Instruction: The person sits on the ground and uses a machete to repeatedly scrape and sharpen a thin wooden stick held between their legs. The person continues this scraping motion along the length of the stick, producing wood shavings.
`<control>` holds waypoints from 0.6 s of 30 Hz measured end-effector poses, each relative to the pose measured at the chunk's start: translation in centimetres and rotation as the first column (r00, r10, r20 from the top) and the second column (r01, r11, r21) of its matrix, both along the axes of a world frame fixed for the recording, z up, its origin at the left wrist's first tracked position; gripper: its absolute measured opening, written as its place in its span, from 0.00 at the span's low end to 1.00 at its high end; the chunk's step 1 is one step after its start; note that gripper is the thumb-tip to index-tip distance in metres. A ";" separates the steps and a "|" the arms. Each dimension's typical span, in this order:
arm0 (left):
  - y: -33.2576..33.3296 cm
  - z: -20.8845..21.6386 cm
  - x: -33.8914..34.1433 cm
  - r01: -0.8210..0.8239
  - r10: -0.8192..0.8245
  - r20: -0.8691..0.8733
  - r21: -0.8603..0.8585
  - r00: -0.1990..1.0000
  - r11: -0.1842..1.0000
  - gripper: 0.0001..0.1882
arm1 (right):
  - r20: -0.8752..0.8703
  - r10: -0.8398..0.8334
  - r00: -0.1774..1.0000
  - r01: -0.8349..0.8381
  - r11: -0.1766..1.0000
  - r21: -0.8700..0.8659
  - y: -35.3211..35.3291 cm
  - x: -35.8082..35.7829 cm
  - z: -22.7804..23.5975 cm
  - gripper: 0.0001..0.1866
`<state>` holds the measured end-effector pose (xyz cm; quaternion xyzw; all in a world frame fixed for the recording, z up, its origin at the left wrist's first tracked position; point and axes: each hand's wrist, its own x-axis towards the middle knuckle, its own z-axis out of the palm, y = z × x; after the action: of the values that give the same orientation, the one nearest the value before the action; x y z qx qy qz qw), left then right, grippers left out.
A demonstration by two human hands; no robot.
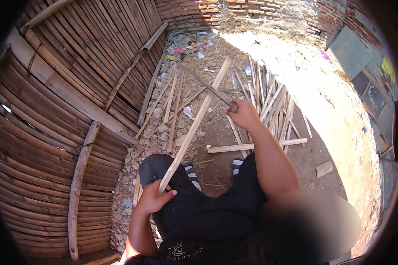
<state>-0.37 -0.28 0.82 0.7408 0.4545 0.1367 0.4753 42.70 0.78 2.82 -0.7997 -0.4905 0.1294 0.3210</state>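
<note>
My left hand point(154, 198) is closed around the near end of a long, pale bamboo strip point(191, 134), beside my left thigh. From there the strip slants up and away to the right, past my knees. In my right hand point(245, 115) is the handle of a machete point(198, 79), its long dark blade pointing to the far left. The blade crosses the far half of the strip; whether the two touch, I cannot tell. My fingers hide most of the handle.
Several split bamboo strips point(276, 106) lie piled at the right, with one strip point(256, 146) crosswise before my feet. A bamboo slat wall point(88, 57) stands close at left. Rubble and litter point(181, 51) cover the ground ahead, up to a brick wall point(185, 17). A short bamboo piece point(324, 169) lies at right.
</note>
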 end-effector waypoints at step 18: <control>0.3 -0.4 -0.4 -0.006 0.005 -0.021 -0.023 1.000 1.000 0.16 | 0.156 0.592 0.791 -0.568 0.804 -0.174 -0.4 -5.6 0.0 0.20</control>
<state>-0.73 -0.01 0.40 0.7354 0.4630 0.1250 0.4788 37.13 0.40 2.79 -0.6366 -0.7339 0.1685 0.1663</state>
